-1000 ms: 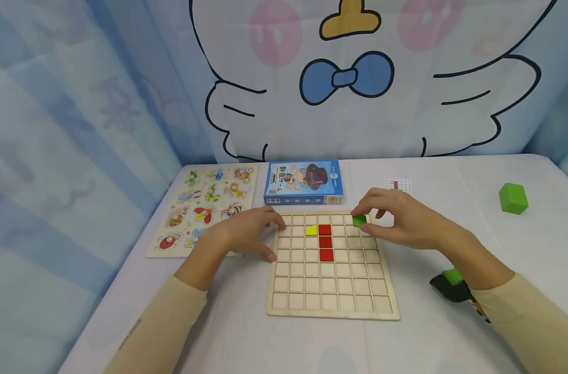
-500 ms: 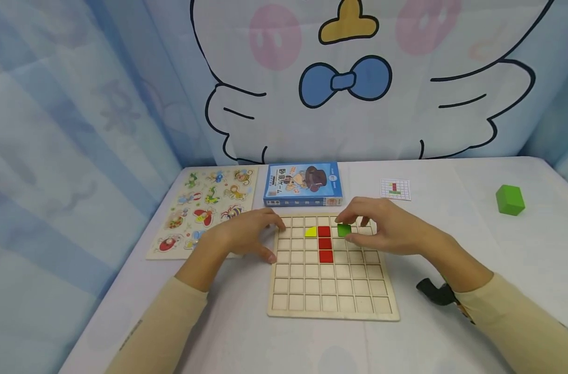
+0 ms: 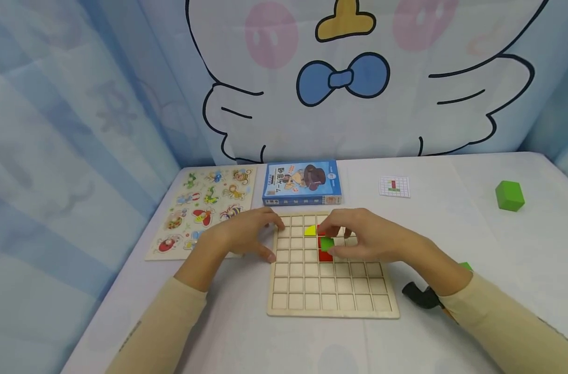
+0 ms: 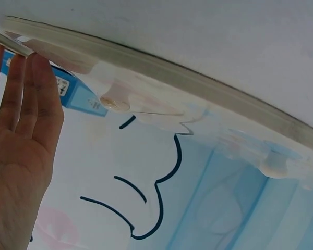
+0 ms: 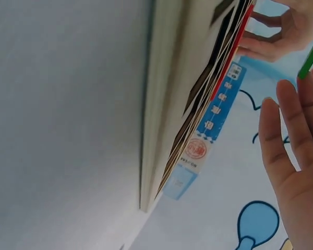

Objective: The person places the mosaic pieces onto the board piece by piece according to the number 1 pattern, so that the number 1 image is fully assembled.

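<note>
A wooden grid board [image 3: 333, 306] lies on the white table. A yellow piece [image 3: 310, 230] and red squares [image 3: 325, 255] sit in its upper cells. My right hand [image 3: 359, 241] hovers over the red column and pinches a small green piece [image 3: 327, 242] between thumb and fingers; the right wrist view shows that green piece [image 5: 308, 61] edge-on at my fingertips. My left hand [image 3: 246, 234] rests with straight fingers against the board's upper left edge, holding nothing. In the left wrist view the left hand [image 4: 21, 130] shows flat fingers.
A blue card box [image 3: 302, 183] lies behind the board, an insect peg puzzle [image 3: 204, 208] to its left. A small pattern card [image 3: 394, 186] and a green cube [image 3: 509, 195] are at the right. A black object [image 3: 417, 295] and a green bit [image 3: 465, 266] lie by my right forearm.
My right hand has carried the green piece from the board's upper right corner leftward and down, to just over the red column. The left hand has stayed put.
</note>
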`<state>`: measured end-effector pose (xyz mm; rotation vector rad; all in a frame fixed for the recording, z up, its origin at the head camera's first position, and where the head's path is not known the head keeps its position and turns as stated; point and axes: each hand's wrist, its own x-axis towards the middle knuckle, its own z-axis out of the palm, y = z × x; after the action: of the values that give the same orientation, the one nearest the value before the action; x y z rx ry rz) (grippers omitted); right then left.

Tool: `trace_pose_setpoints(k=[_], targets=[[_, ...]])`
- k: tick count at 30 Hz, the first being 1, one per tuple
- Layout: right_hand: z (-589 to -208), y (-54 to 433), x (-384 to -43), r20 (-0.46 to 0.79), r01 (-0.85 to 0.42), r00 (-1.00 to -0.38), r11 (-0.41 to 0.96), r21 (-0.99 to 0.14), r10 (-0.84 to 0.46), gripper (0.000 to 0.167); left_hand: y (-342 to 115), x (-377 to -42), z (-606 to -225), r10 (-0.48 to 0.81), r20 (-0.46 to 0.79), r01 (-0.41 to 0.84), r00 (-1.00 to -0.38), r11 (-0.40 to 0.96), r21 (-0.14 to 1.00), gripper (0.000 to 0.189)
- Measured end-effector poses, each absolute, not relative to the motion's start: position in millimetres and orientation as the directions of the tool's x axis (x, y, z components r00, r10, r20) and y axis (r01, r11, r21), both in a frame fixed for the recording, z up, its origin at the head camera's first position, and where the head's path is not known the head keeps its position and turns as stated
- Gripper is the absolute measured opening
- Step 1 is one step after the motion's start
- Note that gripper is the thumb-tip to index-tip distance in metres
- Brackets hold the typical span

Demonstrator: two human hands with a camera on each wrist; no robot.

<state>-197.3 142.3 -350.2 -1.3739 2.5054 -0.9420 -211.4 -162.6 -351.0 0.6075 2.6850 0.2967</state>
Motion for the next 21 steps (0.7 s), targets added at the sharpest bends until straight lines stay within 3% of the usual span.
trace_pose_setpoints(k=[21], targets=[[-350.5,117.3,-186.7,-0.011,-0.647,-0.572,0.46,-0.608,-0.82,0.047,-163.6,-213.5,-348.6,0.465,-0.31,0.386,-0.829,0.878,0.282,0.067]])
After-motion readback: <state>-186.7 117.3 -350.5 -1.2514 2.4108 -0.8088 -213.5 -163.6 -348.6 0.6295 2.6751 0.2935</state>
